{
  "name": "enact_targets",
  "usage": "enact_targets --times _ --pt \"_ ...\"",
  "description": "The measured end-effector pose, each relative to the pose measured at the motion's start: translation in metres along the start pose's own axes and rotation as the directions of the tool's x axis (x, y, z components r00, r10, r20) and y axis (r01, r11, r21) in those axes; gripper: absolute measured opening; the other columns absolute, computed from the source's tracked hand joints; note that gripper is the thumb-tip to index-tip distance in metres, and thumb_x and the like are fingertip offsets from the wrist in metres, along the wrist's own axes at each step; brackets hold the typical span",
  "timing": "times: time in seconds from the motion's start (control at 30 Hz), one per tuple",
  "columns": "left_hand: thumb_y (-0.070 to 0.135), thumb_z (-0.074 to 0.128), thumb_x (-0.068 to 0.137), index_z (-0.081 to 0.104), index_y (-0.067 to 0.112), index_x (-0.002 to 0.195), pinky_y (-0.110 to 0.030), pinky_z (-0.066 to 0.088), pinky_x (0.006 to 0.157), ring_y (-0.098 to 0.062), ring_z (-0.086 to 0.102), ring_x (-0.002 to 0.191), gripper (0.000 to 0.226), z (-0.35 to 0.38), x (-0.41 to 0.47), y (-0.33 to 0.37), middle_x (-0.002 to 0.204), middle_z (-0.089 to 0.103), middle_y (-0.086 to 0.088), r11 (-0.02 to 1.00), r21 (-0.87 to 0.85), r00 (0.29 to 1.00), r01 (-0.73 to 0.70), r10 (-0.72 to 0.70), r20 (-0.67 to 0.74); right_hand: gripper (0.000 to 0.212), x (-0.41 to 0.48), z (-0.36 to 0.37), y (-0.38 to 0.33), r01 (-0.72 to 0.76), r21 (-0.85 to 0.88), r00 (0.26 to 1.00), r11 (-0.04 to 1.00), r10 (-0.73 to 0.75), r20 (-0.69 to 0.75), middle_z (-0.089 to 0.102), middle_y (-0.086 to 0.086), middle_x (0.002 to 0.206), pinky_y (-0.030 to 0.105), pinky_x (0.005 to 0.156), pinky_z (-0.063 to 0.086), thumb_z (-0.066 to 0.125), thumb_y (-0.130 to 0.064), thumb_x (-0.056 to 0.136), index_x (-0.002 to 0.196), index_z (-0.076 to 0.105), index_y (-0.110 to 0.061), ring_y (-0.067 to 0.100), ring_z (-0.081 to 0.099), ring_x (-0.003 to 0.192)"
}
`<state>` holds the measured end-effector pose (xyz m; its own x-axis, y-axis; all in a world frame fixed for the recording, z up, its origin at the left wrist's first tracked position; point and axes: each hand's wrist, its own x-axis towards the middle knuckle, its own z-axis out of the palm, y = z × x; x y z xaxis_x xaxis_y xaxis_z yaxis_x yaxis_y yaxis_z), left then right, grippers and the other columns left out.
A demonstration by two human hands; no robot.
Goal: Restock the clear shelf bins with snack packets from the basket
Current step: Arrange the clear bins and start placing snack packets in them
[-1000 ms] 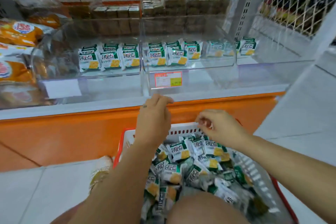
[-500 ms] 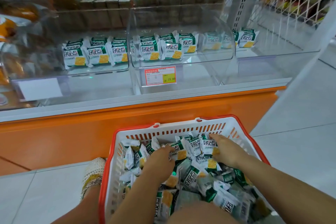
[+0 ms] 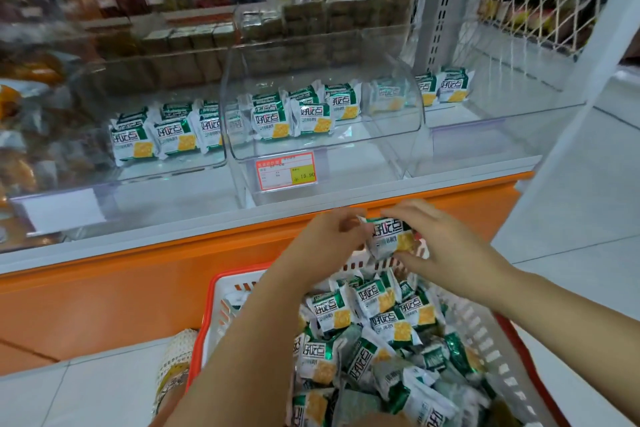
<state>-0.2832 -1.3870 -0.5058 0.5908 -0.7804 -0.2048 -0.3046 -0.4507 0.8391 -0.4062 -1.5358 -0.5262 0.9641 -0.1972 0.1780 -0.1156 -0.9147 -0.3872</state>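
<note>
Both hands on one packet [image 3: 389, 236], held just above the basket's [image 3: 204, 329] far rim. Left hand [image 3: 325, 243] pinches its left edge. Right hand [image 3: 446, 253] grips the right side, fingers on top, thumb under. Pile [image 3: 363, 340] of the same packets fills the basket. Clear bins [image 3: 322, 149] beyond the basket, with a few packets at the back of each.

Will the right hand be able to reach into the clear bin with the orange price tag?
Probably yes. The clear bin's curved lid looks raised, and nothing stands between it and the right hand. But that hand and the left hand are holding a packet.
</note>
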Motion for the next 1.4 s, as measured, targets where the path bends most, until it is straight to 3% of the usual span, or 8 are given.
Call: enact_targets --times 0.1,0.2,0.33,0.53,0.63,0.8,1.2,1.4 --pt "0.033 0.062 0.09 0.061 0.032 0.114 -0.026 0.051 0.069 -0.011 0.064 0.074 0.024 -0.016 -0.01 0.036 0.091 0.064 0.004 0.992 0.035 0.988 -0.121 0.124 -0.088 0.063 0.008 -0.033 -0.013 0.167 -0.007 0.971 0.986 -0.166 -0.175 0.048 -0.011 0.127 0.038 0.08 0.054 0.072 -0.016 0.078 0.134 0.047 -0.031 0.015 0.058 0.103" --pt "0.027 0.066 0.088 0.06 0.034 0.111 -0.01 0.035 0.045 0.002 0.049 0.045 0.024 -0.033 -0.023 0.064 0.062 0.058 0.013 0.977 0.045 0.954 -0.206 0.211 -0.212 0.059 0.018 -0.066 -0.017 0.286 0.012 0.919 0.958 -0.271 -0.285 0.04 -0.014 0.137 0.029 0.088 0.049 0.069 -0.031 0.081 0.135 0.045 -0.035 0.007 0.053 0.112" --pt "0.026 0.062 0.091 0.056 0.039 0.113 -0.012 0.031 0.039 -0.001 0.041 0.042 0.027 -0.058 -0.025 0.091 0.073 0.062 0.015 0.954 0.162 0.895 -0.254 0.295 -0.335 0.05 0.047 -0.101 0.0 0.24 0.232 0.887 0.943 -0.115 -0.448 0.041 -0.014 0.133 0.021 0.096 0.043 0.063 -0.043 0.085 0.131 0.045 -0.038 0.0 0.052 0.108" --pt "0.015 0.061 0.088 0.054 0.027 0.122 -0.009 0.042 0.054 -0.002 0.058 0.067 0.037 -0.081 0.04 0.106 0.105 0.063 0.01 0.869 0.456 0.855 -0.193 0.376 -0.356 0.062 0.107 -0.122 0.037 -0.095 0.413 0.977 0.906 0.163 -0.134 0.042 -0.006 0.141 0.031 0.085 0.046 0.056 -0.041 0.09 0.144 0.026 -0.044 0.013 0.057 0.104" --pt "0.013 0.061 0.085 0.053 0.023 0.127 -0.027 0.047 0.078 -0.019 0.06 0.088 0.043 -0.085 0.079 0.099 0.118 0.061 -0.003 0.761 0.638 0.894 -0.117 0.361 -0.266 0.06 0.122 -0.116 0.045 -0.195 0.535 0.978 0.822 0.202 0.046 0.054 -0.012 0.115 0.037 0.087 0.053 0.056 -0.043 0.091 0.144 0.03 -0.039 0.016 0.063 0.096" --pt "0.016 0.06 0.088 0.052 0.018 0.13 -0.036 0.044 0.092 -0.03 0.054 0.11 0.043 -0.092 0.139 0.083 0.121 0.053 -0.012 0.597 0.802 0.935 -0.006 0.288 -0.208 0.061 0.129 -0.11 0.059 -0.176 0.623 0.981 0.762 0.186 0.05 0.052 -0.02 0.099 0.025 0.08 0.052 0.058 -0.039 0.09 0.145 0.032 -0.035 0.009 0.063 0.091" --pt "0.011 0.06 0.091 0.058 0.017 0.127 -0.024 0.04 0.086 -0.024 0.057 0.111 0.036 -0.083 0.216 0.069 0.126 0.062 -0.005 0.653 0.758 0.962 0.0 0.208 -0.179 0.063 0.132 -0.105 0.064 -0.116 0.609 0.988 0.784 0.156 -0.012 0.057 -0.024 0.093 0.032 0.085 0.056 0.064 -0.042 0.084 0.141 0.038 -0.038 0.003 0.066 0.085" --pt "0.019 0.063 0.091 0.054 0.014 0.13 -0.028 0.041 0.093 -0.025 0.056 0.111 0.04 -0.086 0.233 0.065 0.128 0.053 -0.012 0.535 0.845 0.959 0.01 0.235 -0.16 0.061 0.13 -0.106 0.062 -0.127 0.528 0.986 0.84 0.166 -0.026 0.052 -0.031 0.092 0.028 0.091 0.049 0.06 -0.049 0.086 0.141 0.035 -0.044 -0.007 0.055 0.067"
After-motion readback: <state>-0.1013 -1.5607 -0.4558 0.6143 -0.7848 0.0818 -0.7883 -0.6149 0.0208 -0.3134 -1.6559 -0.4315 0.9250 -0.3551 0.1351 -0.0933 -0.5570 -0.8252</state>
